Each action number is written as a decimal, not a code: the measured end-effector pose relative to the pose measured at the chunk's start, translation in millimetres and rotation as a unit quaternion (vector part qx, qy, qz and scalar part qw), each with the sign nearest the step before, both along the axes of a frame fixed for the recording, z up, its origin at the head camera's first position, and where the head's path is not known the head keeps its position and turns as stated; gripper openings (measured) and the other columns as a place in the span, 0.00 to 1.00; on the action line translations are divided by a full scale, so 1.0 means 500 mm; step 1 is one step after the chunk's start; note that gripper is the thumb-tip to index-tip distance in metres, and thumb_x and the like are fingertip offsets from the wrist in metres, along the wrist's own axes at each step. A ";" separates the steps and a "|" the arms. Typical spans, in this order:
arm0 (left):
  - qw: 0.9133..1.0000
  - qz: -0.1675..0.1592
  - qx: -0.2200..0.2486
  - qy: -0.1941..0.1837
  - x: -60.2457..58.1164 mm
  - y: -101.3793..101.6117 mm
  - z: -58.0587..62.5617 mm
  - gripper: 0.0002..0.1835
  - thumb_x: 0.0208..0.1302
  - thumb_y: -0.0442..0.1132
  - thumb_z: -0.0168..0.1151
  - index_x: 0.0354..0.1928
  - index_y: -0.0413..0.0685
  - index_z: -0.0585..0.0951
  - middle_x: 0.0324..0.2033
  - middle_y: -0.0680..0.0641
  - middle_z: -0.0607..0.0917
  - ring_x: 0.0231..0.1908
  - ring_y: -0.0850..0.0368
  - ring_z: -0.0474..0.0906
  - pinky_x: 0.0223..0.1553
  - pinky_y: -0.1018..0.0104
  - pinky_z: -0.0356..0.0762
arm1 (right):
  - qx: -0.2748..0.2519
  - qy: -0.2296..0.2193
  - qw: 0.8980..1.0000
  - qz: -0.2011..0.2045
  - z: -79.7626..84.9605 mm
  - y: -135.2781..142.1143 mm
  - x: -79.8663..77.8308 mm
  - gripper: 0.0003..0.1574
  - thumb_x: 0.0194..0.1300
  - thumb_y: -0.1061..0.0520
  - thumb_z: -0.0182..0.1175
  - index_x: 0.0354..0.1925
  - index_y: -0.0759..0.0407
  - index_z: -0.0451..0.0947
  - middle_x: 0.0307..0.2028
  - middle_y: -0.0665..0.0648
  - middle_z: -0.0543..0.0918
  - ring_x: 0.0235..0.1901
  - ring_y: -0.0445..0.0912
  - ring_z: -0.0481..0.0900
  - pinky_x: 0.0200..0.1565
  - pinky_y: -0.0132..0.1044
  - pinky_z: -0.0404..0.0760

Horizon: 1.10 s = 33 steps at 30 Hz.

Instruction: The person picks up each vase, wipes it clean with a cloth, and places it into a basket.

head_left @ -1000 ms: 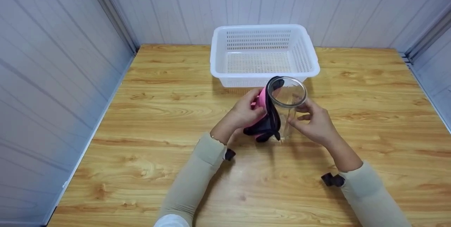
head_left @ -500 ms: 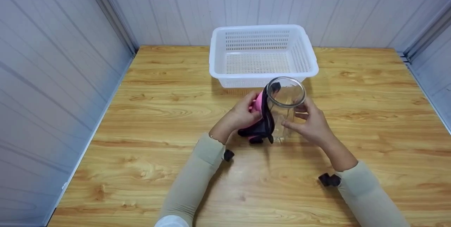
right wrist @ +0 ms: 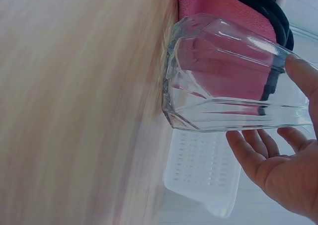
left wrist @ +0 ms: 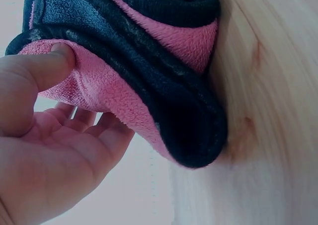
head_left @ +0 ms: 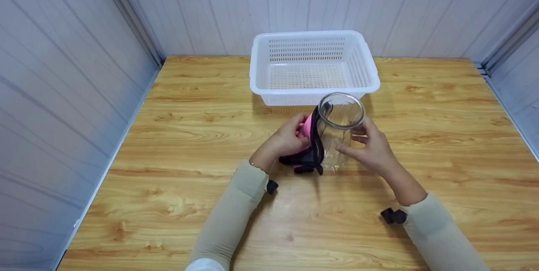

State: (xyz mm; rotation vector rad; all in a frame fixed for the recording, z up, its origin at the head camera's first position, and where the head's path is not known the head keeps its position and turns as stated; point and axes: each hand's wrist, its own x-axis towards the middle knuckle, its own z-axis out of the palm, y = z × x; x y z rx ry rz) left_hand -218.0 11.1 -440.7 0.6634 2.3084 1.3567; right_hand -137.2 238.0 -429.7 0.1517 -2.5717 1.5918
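My left hand (head_left: 286,138) pinches a pink towel (left wrist: 117,93) with black edging, thumb on top and fingers beneath. The towel hangs folded, its lower end near or on the table; contact is unclear. To its right stands a tall clear drinking glass (head_left: 340,126), roughly upright, with a thick round rim and faceted sides. My right hand (head_left: 372,147) grips the glass from the right, thumb toward me and fingers on the far side. In the right wrist view the glass (right wrist: 233,76) shows the pink towel through its wall, and its base is at the tabletop.
Behind the hands, a white perforated plastic basket (head_left: 316,91) stands near the back wall, with nothing visible inside. The wood-grain table (head_left: 189,136) is bounded by pale panels (head_left: 210,10) at the back and both sides.
My left hand has drawn the towel slightly left and toward me, uncovering more of the glass. The right thumb has shifted left along the glass, which has barely moved.
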 end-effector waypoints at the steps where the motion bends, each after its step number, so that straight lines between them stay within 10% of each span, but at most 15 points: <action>1: 1.000 0.000 -0.001 0.000 -0.001 -0.001 -0.001 0.27 0.55 0.28 0.58 0.59 0.48 0.70 0.46 0.46 0.77 0.36 0.62 0.70 0.34 0.77 0.68 | 0.002 0.001 1.000 -0.001 -0.001 0.000 0.000 0.50 0.48 0.59 0.75 0.65 0.60 0.61 0.52 0.63 0.75 0.50 0.58 0.75 0.56 0.49 0.78; 18: 0.994 0.004 -0.084 0.072 0.006 -0.006 0.001 0.28 0.56 0.32 0.62 0.61 0.50 0.71 0.46 0.45 0.80 0.44 0.55 0.74 0.49 0.63 0.75 | 0.005 0.002 1.000 -0.007 -0.003 0.000 0.002 0.46 0.48 0.62 0.75 0.62 0.63 0.63 0.52 0.62 0.75 0.51 0.57 0.74 0.57 0.49 0.77; 33: 0.998 0.021 0.040 0.040 0.013 0.003 0.046 0.27 0.62 0.31 0.59 0.64 0.50 0.71 0.57 0.43 0.78 0.53 0.49 0.77 0.52 0.61 0.78 | 0.019 0.011 1.000 0.007 -0.007 0.005 -0.002 0.49 0.48 0.62 0.74 0.64 0.62 0.61 0.51 0.65 0.77 0.52 0.60 0.77 0.56 0.50 0.78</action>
